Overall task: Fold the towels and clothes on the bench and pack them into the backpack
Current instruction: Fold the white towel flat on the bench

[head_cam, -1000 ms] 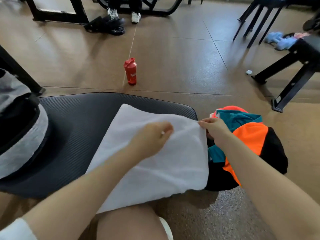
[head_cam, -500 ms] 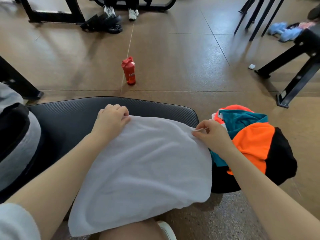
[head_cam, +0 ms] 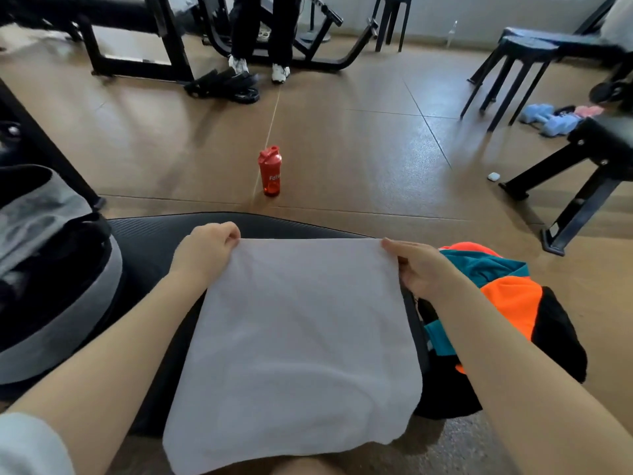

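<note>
A white towel [head_cam: 301, 341] lies spread over the dark padded bench [head_cam: 150, 241], its near edge hanging off toward my knee. My left hand [head_cam: 205, 252] pinches the towel's far left corner. My right hand [head_cam: 418, 269] grips the far right corner, so the far edge is stretched straight between them. An orange, teal and black garment [head_cam: 507, 303] sits bunched at the bench's right end, just beyond my right hand. The grey and black backpack [head_cam: 51, 269] lies on the bench to the left, its opening facing up.
A red shaker bottle [head_cam: 270, 171] stands on the brown floor beyond the bench. A person's legs [head_cam: 260, 32] stand by black gym frames at the back. Black stools [head_cam: 513, 66] and another bench frame [head_cam: 579, 186] stand right, near blue dumbbells [head_cam: 544, 120].
My left hand moved from the towel's middle out to its far left corner. Both hands pulled the far edge taut and flat. My view tilted up, showing more of the room.
</note>
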